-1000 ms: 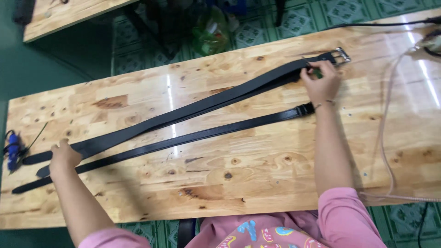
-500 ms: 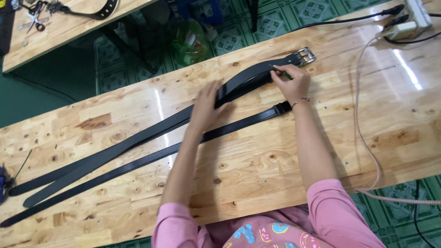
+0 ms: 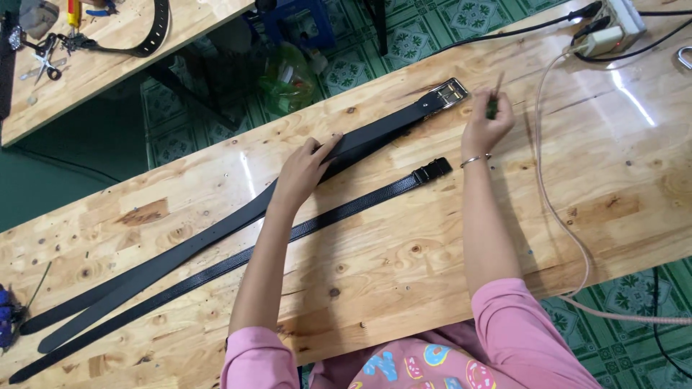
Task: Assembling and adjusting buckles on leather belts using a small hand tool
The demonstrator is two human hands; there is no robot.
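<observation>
At twelve o'clock a green plastic bag (image 3: pixel 288 75) sits on the patterned green floor tiles (image 3: pixel 404 43) beside a blue stool (image 3: pixel 295 21). At ten o'clock a second wooden table (image 3: pixel 108 65) carries scissors (image 3: pixel 45 65) and a curved black strap (image 3: pixel 148 36). At two o'clock lies a white power strip (image 3: pixel 613 25), a pinkish cord (image 3: pixel 555 202) trailing toward four.

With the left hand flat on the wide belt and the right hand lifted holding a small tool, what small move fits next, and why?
Probably bring the right hand back down to the wide black belt near its metal buckle. The left hand already presses that belt flat against the wooden table, while the thin green tool sits raised just beside the buckle end, touching nothing.
</observation>
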